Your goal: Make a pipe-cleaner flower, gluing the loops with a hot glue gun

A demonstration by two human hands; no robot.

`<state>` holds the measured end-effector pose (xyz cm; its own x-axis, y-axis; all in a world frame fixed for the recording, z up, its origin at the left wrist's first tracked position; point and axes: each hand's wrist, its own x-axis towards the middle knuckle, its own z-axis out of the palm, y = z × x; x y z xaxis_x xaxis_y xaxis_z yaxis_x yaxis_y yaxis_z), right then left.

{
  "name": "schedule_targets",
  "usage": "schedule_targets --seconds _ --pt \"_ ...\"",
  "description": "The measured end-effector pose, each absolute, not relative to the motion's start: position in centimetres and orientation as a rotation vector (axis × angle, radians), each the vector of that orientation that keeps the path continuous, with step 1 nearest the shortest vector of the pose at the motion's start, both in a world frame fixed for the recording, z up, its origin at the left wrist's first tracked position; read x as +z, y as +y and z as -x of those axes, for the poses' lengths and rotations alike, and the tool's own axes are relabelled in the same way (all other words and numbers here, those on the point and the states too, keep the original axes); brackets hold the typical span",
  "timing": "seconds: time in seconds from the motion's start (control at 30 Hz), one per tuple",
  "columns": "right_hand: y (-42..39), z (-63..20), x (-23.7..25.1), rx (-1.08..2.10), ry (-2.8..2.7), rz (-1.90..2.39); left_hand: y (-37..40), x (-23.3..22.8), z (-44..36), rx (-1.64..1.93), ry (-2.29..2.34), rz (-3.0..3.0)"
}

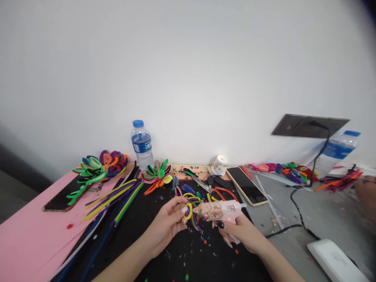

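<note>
Nearest the camera, my left hand (pixel 169 223) pinches a looped pipe-cleaner flower (pixel 192 207) of yellow, purple and green, its fingers (pixel 184 210) closed on a yellow loop just above the black mat (pixel 141 235). My right hand (pixel 239 231) is wrapped shut around the grip of a pink hot glue gun (pixel 220 211), whose nozzle end points left and touches the flower; a small red light shows on its body. Coloured scraps lie scattered on the mat below both hands. To the left, a pink sheet (pixel 26 235) covers the counter (pixel 323 215), bearing a dark phone (pixel 60 200) and, beside it, a bundle of straight pipe cleaners (pixel 113 197) in yellow, green and purple. Just beyond the hands lie scissors (pixel 199 182) and red-handled pliers (pixel 225 192), with a second phone (pixel 246 185) in a pale case to their right and a black cable (pixel 296 211) crossing the grey counter. Farther back stand a finished green and orange flower (pixel 157 174), a larger multicoloured cluster (pixel 98 164), a water bottle (pixel 141 144) with a blue cap, and a small white roll (pixel 219 165). At far right, more pipe-cleaner pieces (pixel 289 170), a second bottle (pixel 337 150), a wall socket plate (pixel 308 126), and another person's hand (pixel 367 196) at the frame edge.
</note>
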<state>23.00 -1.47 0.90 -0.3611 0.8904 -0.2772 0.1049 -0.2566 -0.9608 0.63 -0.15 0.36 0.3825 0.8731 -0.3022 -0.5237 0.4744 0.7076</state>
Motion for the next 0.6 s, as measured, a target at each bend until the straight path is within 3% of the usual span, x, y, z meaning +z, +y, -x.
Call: schedule_targets --seconds 0.6 --pt "-1.38 -23.04 0.32 1.683 -1.381 1.222 -0.12 0.28 -0.66 0.952 0.713 -0.560"
